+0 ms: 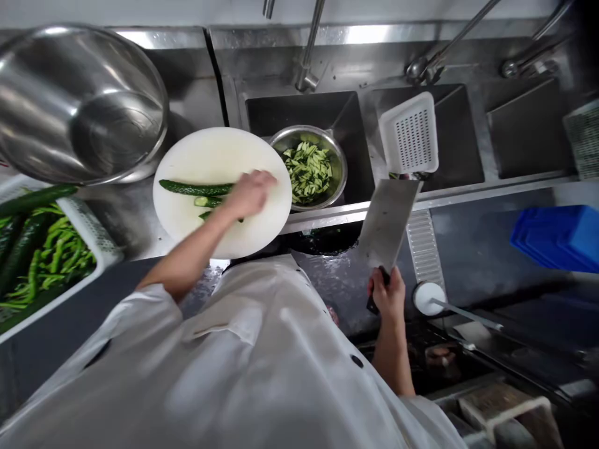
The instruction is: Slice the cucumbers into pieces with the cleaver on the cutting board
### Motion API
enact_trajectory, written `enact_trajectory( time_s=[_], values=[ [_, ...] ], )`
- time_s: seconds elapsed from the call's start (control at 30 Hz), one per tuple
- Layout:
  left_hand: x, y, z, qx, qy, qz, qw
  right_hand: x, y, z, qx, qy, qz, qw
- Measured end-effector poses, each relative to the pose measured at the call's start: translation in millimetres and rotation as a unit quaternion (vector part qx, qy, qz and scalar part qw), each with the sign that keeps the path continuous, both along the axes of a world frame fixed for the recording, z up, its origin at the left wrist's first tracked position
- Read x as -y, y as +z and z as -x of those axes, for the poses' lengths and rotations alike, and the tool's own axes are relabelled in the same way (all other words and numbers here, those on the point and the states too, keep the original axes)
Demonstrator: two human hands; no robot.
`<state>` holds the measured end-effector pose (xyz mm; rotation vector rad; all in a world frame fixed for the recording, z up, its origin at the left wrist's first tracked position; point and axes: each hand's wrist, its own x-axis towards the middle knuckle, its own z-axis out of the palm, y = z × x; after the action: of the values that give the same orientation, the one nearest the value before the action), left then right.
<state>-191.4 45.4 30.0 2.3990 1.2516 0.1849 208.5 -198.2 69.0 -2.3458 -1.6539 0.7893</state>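
My left hand (253, 192) is over the right half of a round white cutting board (210, 146), blurred, its fingers bent toward the right; what they hold, if anything, is hidden. A long dark green cucumber (194, 188) lies on the board, its right end at the hand. Below it rests a shorter cut piece (208, 202) with a pale face. My right hand (388, 293) grips the black handle of a cleaver (389, 218), its broad blade pointing up, away from the board. Sliced cucumber (307, 173) fills much of a metal bowl (343, 168) right of the board.
A large steel pot (116, 75) stands at upper left. Below it, a white basket (88, 224) holds green peppers and cucumbers. Sinks with taps run along the back, with a white perforated basket (414, 134) by the middle one. Blue containers (555, 237) are at right.
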Motion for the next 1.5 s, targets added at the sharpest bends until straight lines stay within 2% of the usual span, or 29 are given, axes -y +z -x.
enact_trajectory(
  time_s=[0.07,0.13,0.17,0.23,0.3,0.37,0.47,0.57,0.67,0.77,0.87,0.97,1.1,1.2,1.27,1.37,1.5],
  values=[
    [-24.8,-4.4,87.3,-0.087,0.075,0.038,0.993,-0.3,-2.2,-3.0,-0.038,0.037,0.013,0.999],
    [-36.3,-10.7,159.0,-0.168,0.108,0.095,0.975,-15.8,-4.2,5.9,-0.067,0.152,0.046,0.985],
    [-36.4,-13.9,183.6,-0.193,0.104,0.122,0.968,-29.0,-5.1,15.5,-0.077,0.229,0.063,0.968],
    [-26.8,-20.2,208.4,-0.212,0.103,0.141,0.961,-63.7,-6.9,44.5,-0.097,0.381,0.086,0.915],
    [-8.2,-27.1,207.3,-0.199,0.146,0.097,0.964,-104.4,-8.6,81.9,-0.08,0.493,0.1,0.861],
    [13.9,-36.4,193.3,-0.169,0.24,0.013,0.956,-146.0,-9.8,121.1,-0.047,0.555,0.109,0.823],
    [40.4,-55.3,172.3,-0.099,0.364,-0.098,0.921,-204.4,-10.1,170.6,-0.032,0.618,0.102,0.779],
    [47.2,-74.0,164.2,-0.04,0.4,-0.146,0.904,-254.2,-10.0,200.9,-0.012,0.641,0.091,0.762],
    [34.1,-86.6,165.9,-0.02,0.399,-0.154,0.904,-291.9,-11.9,213.2,0.012,0.637,0.074,0.767],
    [9.8,-93.0,169.5,-0.001,0.379,-0.171,0.91,-317.8,-16.0,213.5,0.023,0.633,0.049,0.772],
    [-18.6,-94.2,170.6,0.002,0.356,-0.173,0.918,-336.0,-19.9,209.7,0.018,0.63,0.03,0.776],
    [-47.7,-89.1,169.2,-0.015,0.341,-0.147,0.928,-350.5,-21.9,208.7,0.009,0.614,0.023,0.789],
    [-77.7,-70.4,171.2,-0.07,0.344,-0.091,0.932,-357.1,-19.9,208.3,0.0,0.598,0.007,0.801],
    [-75.0,-50.3,182.1,-0.098,0.351,-0.088,0.927,-337.7,-12.8,190.4,-0.009,0.59,-0.02,0.807],
    [-52.4,-37.8,191.7,-0.075,0.328,-0.124,0.934,-309.9,-6.2,162.6,-0.025,0.575,-0.032,0.817],
    [8.9,-27.3,199.2,-0.045,0.263,-0.149,0.952,-254.1,0.7,102.3,-0.076,0.539,-0.014,0.838],
    [94.6,-32.1,184.7,-0.053,0.16,-0.103,0.98,-184.9,-0.5,29.9,-0.083,0.477,0.013,0.875]
  ],
)
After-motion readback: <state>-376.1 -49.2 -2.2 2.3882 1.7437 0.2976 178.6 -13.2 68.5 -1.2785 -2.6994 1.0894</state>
